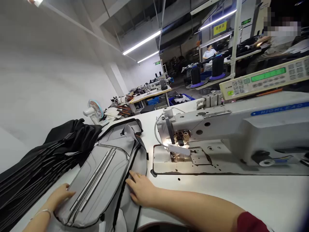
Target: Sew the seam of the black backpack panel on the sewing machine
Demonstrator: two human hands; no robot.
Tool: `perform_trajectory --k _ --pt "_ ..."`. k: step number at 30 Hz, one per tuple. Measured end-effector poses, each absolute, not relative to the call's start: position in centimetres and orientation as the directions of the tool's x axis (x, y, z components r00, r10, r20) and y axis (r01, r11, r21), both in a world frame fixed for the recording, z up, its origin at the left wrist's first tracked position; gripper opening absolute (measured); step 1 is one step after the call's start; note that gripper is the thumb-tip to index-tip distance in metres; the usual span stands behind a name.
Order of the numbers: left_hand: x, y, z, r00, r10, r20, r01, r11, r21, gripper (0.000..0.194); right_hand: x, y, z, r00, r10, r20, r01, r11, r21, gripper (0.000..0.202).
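Note:
A grey, unfinished bag [106,174] with black edge binding lies on the white sewing table, left of the sewing machine [183,135]. Two pale metal strips [93,180] run lengthwise along its flat panel. At the panel's lower left edge, my left hand [59,195] grips the bag, thumb on top and the other fingers partly hidden. My right hand [142,190], wearing a ring, has its fingers bent over the bag's right side, by the black-bound edge. The lit needle area of the machine is apart from both hands.
Dark fabric pieces [48,158] are piled along the left side. A small fan [95,109] stands behind them. The machine's control panel [265,79] and black thread cones [218,66] are at the right. Other people work at tables farther back.

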State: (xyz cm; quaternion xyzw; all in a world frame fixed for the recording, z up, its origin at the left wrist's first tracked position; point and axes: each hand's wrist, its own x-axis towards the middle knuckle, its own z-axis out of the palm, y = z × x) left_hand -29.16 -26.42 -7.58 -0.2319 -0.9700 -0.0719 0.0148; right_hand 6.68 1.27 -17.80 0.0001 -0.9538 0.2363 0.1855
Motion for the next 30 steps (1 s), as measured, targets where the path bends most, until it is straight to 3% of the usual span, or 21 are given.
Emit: perform_trajectory --k 2,4,7,8,9,10,12,15,18,21,26,28,30 --pt "-30.5 -26.8 -5.7 -0.905 0.424 0.045 0.426 0.896 0.124 0.026 6.8 0.8 -18.2 -0.939 0.059 0.339 -0.083 0.916 -0.391 0.067" --pt "-31.4 -26.3 -2.3 -0.914 0.389 0.116 0.400 0.911 0.101 0.026 6.9 0.3 -18.5 -0.948 -0.023 0.317 -0.137 0.930 -0.341 0.058" --pt "-29.7 -23.0 2.4 -0.833 0.360 0.419 0.379 0.924 -0.041 0.039 6.9 -0.6 -18.7 -0.934 -0.195 0.298 -0.272 0.930 -0.246 0.044" --pt "-28.2 -21.2 3.0 -0.765 0.429 0.481 0.422 0.897 -0.130 0.046 6.8 -0.9 -18.8 -0.926 -0.233 0.297 -0.305 0.926 -0.222 0.043" --pt "-26.2 -19.0 2.9 -0.724 0.525 0.447 0.490 0.848 -0.201 0.053 6.7 -1.1 -18.9 -0.921 -0.247 0.302 -0.318 0.923 -0.216 0.044" --pt "-24.0 -16.8 2.1 -0.695 0.646 0.317 0.601 0.763 -0.237 0.057 6.7 -1.2 -18.9 -0.920 -0.239 0.309 -0.316 0.921 -0.228 0.045" --pt "-19.4 -12.6 -1.5 -0.603 0.784 0.144 0.751 0.620 -0.229 0.056 6.5 -1.2 -19.0 -0.926 -0.203 0.317 -0.297 0.912 -0.284 0.049" --pt "-14.5 -9.2 -8.3 -0.535 0.845 -0.022 0.829 0.520 -0.205 0.059 6.6 -0.9 -18.7 -0.934 -0.180 0.307 -0.281 0.903 -0.326 0.053" --pt "-13.0 -9.5 -12.2 -0.575 0.815 -0.066 0.805 0.550 -0.222 0.057 7.1 -0.9 -18.3 -0.932 -0.214 0.292 -0.302 0.904 -0.302 0.057" --pt "-13.8 -11.2 -11.4 -0.593 0.799 -0.093 0.794 0.563 -0.227 0.045 7.2 -1.2 -18.1 -0.939 -0.194 0.285 -0.284 0.905 -0.318 0.069" --pt "-15.3 -11.9 -3.6 -0.590 0.808 0.013 0.785 0.577 -0.224 0.047 2.1 -2.5 -17.1 -0.970 -0.116 0.211 -0.185 0.920 -0.346 0.097" --pt "-14.1 -11.6 -1.7 -0.551 0.830 0.081 0.800 0.553 -0.232 0.046 -1.5 -3.0 -16.2 -0.968 -0.114 0.225 -0.187 0.923 -0.337 0.090" --pt "-11.8 -11.8 -2.3 -0.476 0.876 0.082 0.847 0.481 -0.226 0.043 -4.5 -3.3 -15.3 -0.956 -0.092 0.280 -0.184 0.929 -0.322 0.069"
